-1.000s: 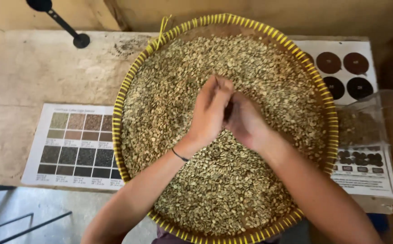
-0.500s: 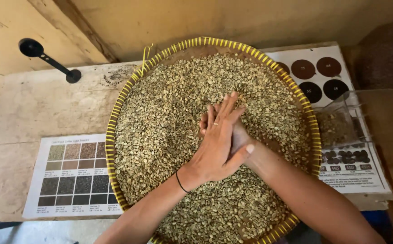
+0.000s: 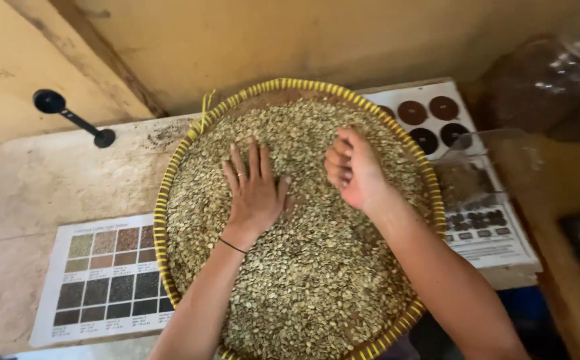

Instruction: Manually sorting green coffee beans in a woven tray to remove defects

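Left hand (image 3: 255,193) spread flat on green beans (image 3: 316,280), fingers pointing up-frame; right hand (image 3: 351,167) loosely curled above round tray (image 3: 163,200).

Pale stone table (image 3: 56,180). On it: round woven tray (image 3: 170,180) of beans, colour chart sheet (image 3: 106,277) left, black scoop (image 3: 73,119) behind, dot chart (image 3: 430,120) and clear bag (image 3: 470,177) right.
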